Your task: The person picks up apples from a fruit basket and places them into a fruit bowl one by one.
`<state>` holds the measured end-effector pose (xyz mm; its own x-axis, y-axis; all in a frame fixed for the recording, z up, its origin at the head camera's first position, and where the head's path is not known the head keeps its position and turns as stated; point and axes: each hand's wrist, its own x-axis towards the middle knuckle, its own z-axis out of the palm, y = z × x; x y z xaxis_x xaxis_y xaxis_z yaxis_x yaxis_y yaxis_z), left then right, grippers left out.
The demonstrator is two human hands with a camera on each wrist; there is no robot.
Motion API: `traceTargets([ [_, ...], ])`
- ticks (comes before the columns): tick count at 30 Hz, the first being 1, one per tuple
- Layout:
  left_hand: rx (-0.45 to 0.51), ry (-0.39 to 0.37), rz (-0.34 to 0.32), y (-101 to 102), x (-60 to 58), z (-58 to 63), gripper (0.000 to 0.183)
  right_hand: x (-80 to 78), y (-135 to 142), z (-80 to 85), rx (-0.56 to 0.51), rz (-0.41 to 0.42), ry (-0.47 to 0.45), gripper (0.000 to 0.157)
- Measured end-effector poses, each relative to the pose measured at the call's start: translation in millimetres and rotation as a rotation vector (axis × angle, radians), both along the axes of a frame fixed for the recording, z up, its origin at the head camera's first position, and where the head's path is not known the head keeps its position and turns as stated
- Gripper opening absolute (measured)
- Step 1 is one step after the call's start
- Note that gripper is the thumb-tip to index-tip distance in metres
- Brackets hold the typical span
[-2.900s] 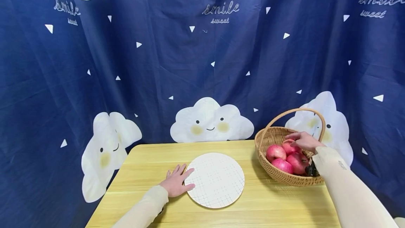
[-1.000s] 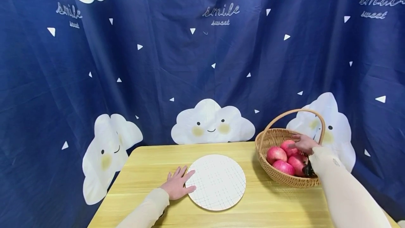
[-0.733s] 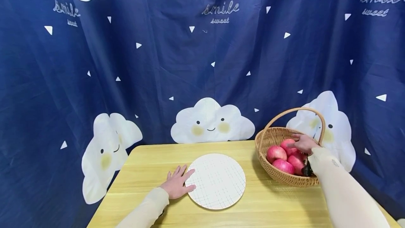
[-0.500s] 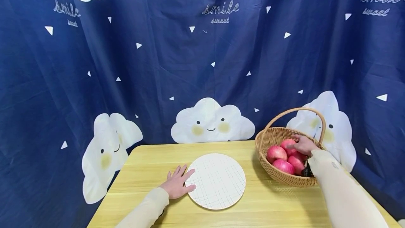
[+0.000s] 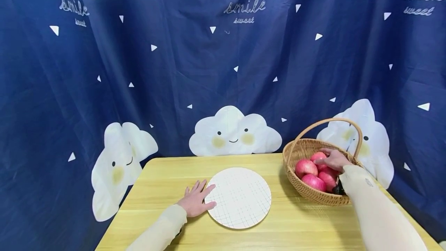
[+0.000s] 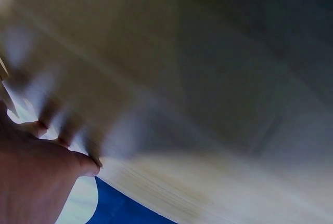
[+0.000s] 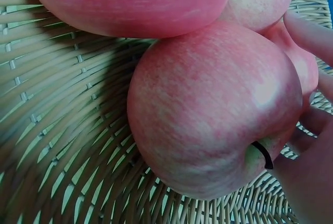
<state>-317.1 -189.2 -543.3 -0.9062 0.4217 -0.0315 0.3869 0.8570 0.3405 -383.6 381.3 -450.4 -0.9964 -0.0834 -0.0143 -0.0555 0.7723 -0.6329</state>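
In the head view, a wicker basket at the right holds several red apples. My right hand reaches inside it, fingers bent about the rearmost apple. From the right wrist, my right hand has its digits around that back apple, partly hidden behind a larger apple with a dark stem. My left hand lies with spread fingers at the left edge of a round white board with a faint grid. The left wrist view is dim and blurred around the left hand.
The basket's tall arched handle rises above the apples and beside the right forearm. A light wooden table carries board and basket. Behind its far edge hangs a dark blue curtain printed with clouds.
My right hand has come lower and slightly forward onto the rearmost apple, its fingers closer about it. The left hand stays at the board's edge. The head view has shifted slightly.
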Motion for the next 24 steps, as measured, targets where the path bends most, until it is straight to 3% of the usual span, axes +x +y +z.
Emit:
traceTargets([
  [7, -0.012, 0.029, -0.003, -2, -1.5, 1.5, 0.077, 1.5, -1, 2.4, 0.018, 0.033, 0.032, 0.077],
  [17, -0.025, 0.003, -0.008, 1, 3.9, 4.6, 0.078, 4.5, 4, -7.5, -0.005, 0.047, 0.004, 0.073],
  [24, -0.014, 0.003, -0.005, 2, 6.9, 9.4, 0.077, 5.0, 1, -3.3, 0.009, 0.043, 0.027, 0.071],
])
